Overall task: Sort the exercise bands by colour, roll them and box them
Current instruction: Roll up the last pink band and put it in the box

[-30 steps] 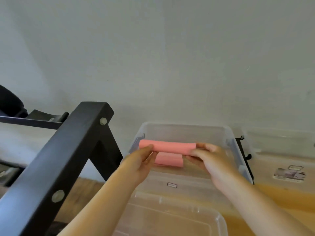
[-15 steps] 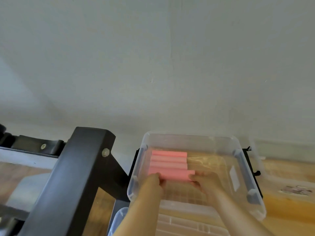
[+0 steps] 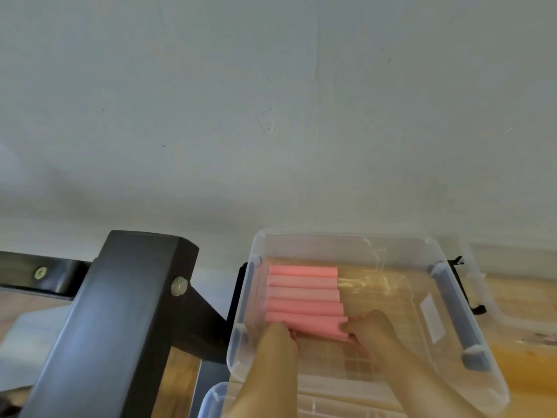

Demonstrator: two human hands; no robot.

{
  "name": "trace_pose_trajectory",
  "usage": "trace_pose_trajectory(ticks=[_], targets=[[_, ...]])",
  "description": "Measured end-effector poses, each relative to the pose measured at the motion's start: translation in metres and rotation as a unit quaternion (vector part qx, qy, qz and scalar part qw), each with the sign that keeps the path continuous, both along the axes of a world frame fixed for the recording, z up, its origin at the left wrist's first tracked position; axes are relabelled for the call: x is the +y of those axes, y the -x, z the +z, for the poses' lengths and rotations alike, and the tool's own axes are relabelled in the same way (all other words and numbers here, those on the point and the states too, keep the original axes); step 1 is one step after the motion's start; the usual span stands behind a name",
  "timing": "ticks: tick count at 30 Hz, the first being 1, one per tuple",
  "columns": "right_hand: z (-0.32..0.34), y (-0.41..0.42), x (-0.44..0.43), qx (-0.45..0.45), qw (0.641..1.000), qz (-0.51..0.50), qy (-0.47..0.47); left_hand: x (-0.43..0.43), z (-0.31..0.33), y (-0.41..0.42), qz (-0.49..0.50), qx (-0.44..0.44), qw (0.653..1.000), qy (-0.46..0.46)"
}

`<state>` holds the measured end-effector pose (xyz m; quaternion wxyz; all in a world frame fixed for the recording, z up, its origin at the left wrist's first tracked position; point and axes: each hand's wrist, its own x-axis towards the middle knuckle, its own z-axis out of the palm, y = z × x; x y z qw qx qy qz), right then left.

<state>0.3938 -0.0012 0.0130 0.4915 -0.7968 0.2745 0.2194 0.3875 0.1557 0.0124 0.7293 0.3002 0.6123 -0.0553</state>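
A clear plastic box (image 3: 346,241) stands against the wall. Several rolled pink exercise bands (image 3: 303,289) lie side by side along its left half. The nearest pink roll (image 3: 316,327) lies at the front of that row on the box floor. My left hand (image 3: 278,342) holds its left end and my right hand (image 3: 369,327) holds its right end, fingers curled round it. Both hands reach down inside the box.
A thick black metal frame beam (image 3: 120,312) with bolts slants close on the left, touching the box's side. Another clear box or lid (image 3: 217,399) lies in front, partly under my arms. A further clear container (image 3: 512,312) sits on the wooden surface to the right.
A second ago both hands held the pink roll above the box. They have lowered it onto the box floor at the front of the row. The view has tilted down.
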Motion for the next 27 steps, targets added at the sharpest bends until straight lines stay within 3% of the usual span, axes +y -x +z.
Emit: trace_pose_trajectory(ticks=[2, 8, 10, 12, 13, 14, 15, 16, 17, 21, 24, 27], targets=[[-0.005, -0.003, 0.002, -0.001, 1.000, 0.020, 0.022, 0.001, -0.009, -0.002, 0.012, -0.030, 0.999, 0.026], [-0.004, -0.003, 0.003, -0.003, 0.993, 0.094, 0.069, 0.000, -0.004, -0.003, -0.127, -0.017, 0.988, -0.089], [-0.004, -0.004, 0.004, -0.014, 0.992, 0.103, 0.078, -0.002, -0.001, -0.004, -0.093, -0.029, 0.995, -0.036], [-0.005, -0.004, 0.005, -0.025, 0.993, 0.098, 0.068, 0.002, 0.001, 0.000, -0.063, 0.012, 0.997, -0.046], [-0.004, -0.005, 0.005, -0.029, 0.993, 0.096, 0.062, 0.003, 0.001, 0.002, -0.160, 0.017, 0.983, -0.094], [-0.003, -0.004, 0.005, -0.029, 0.994, 0.094, 0.057, 0.000, -0.001, 0.004, -0.292, 0.010, 0.939, -0.183], [-0.002, -0.004, 0.004, -0.029, 0.994, 0.095, 0.052, 0.002, -0.004, 0.005, -0.275, 0.018, 0.941, -0.196], [0.000, -0.004, 0.004, -0.026, 0.994, 0.098, 0.049, 0.004, -0.008, 0.002, -0.155, 0.006, 0.984, -0.089], [0.002, -0.004, 0.003, -0.028, 0.994, 0.100, 0.042, 0.004, -0.001, 0.001, -0.098, -0.023, 0.994, -0.046], [0.023, 0.006, -0.005, -0.023, 0.991, 0.115, 0.059, 0.003, 0.028, 0.011, -0.108, -0.021, 0.993, -0.040], [0.044, 0.014, -0.017, -0.069, 0.990, 0.115, 0.044, -0.008, 0.044, 0.020, -0.228, -0.062, 0.958, -0.163], [0.067, 0.022, -0.025, -0.139, 0.981, 0.132, 0.021, -0.028, 0.070, 0.033, -0.324, -0.164, 0.883, -0.299]])
